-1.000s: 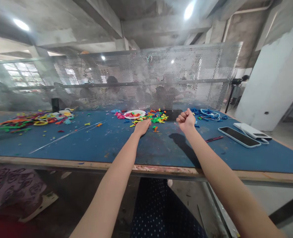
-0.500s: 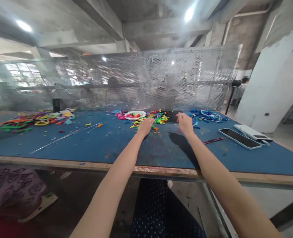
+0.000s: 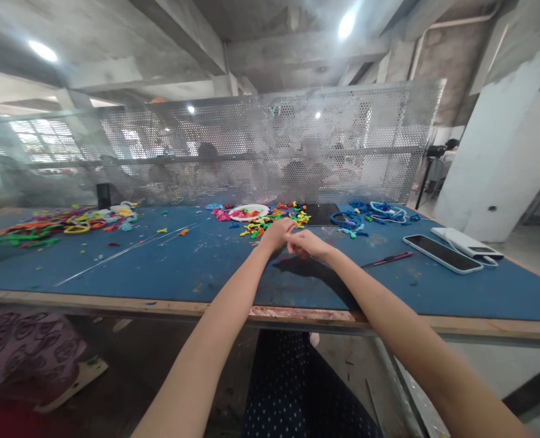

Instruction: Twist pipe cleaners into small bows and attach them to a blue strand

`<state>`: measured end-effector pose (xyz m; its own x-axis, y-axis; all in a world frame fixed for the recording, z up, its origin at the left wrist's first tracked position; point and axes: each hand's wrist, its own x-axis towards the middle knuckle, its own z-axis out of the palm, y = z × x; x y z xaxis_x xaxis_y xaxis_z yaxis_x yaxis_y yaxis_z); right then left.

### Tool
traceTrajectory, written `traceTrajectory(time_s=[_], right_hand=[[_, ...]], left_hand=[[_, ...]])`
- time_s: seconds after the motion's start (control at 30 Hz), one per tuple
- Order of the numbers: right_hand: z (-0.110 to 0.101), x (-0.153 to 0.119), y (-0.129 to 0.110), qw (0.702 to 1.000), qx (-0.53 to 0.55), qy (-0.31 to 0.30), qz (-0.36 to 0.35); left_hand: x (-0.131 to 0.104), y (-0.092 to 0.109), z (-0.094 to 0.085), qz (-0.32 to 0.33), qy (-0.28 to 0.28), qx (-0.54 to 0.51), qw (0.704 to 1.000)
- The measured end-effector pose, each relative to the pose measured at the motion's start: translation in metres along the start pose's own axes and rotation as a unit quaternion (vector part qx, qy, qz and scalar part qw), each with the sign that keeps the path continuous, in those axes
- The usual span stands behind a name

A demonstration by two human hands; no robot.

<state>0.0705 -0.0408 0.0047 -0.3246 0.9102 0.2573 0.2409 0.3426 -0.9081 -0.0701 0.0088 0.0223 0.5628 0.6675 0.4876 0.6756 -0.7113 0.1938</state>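
My left hand (image 3: 279, 233) and my right hand (image 3: 307, 243) meet just in front of a pile of small colourful pieces (image 3: 255, 227), yellow, green and orange. The fingers of both hands are curled and close together. Anything between the fingertips is too small or too hidden to name. Behind the pile stands a white plate (image 3: 261, 208) with pink and orange pieces on it. A dark flat pad (image 3: 322, 213) lies just beyond my hands. Blue looped strands (image 3: 345, 218) are to the right of it.
A phone (image 3: 443, 254), a white power bank (image 3: 468, 244) with a cable and a dark red pen-like tool (image 3: 388, 260) lie at right. At left are a heap of colourful strands (image 3: 75, 220) and a thin clear rod (image 3: 119, 256). A perforated metal screen (image 3: 233, 140) closes off the back.
My right hand has moved left and slightly nearer, from beside the dark pad to my left hand. My left hand has shifted a little to the right.
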Motion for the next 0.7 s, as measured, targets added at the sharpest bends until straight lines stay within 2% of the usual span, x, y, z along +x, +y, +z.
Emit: traceTrajectory(time_s=[0.07, 0.2, 0.27, 0.33, 0.43, 0.53, 0.6, 0.7], right_hand=[[-0.007, 0.002, -0.003, 0.997, 0.056, 0.044, -0.029], [-0.027, 0.011, -0.01, 0.969, 0.129, 0.182, -0.105], [-0.035, 0.014, -0.012, 0.954, 0.124, 0.238, -0.137], [-0.038, 0.014, -0.012, 0.949, 0.083, 0.262, -0.157], [-0.036, 0.008, -0.012, 0.957, -0.027, 0.231, -0.175], [-0.03, 0.004, -0.013, 0.959, -0.145, 0.176, -0.17], [-0.028, 0.004, -0.014, 0.953, -0.214, 0.161, -0.141], [-0.026, 0.005, -0.013, 0.938, -0.301, 0.157, -0.072]], left_hand=[[-0.002, 0.001, -0.002, 0.003, -0.001, -0.017, 1.0], [-0.001, 0.015, -0.001, 0.006, -0.001, -0.06, 0.998], [0.002, 0.024, 0.005, 0.003, -0.001, -0.082, 0.997], [0.007, 0.032, 0.011, -0.008, 0.009, -0.099, 0.995], [0.011, 0.035, 0.016, -0.046, 0.055, -0.112, 0.991], [0.012, 0.028, 0.014, -0.088, 0.109, -0.119, 0.983], [0.012, 0.023, 0.012, -0.102, 0.128, -0.132, 0.978], [0.012, 0.02, 0.012, -0.102, 0.125, -0.162, 0.973]])
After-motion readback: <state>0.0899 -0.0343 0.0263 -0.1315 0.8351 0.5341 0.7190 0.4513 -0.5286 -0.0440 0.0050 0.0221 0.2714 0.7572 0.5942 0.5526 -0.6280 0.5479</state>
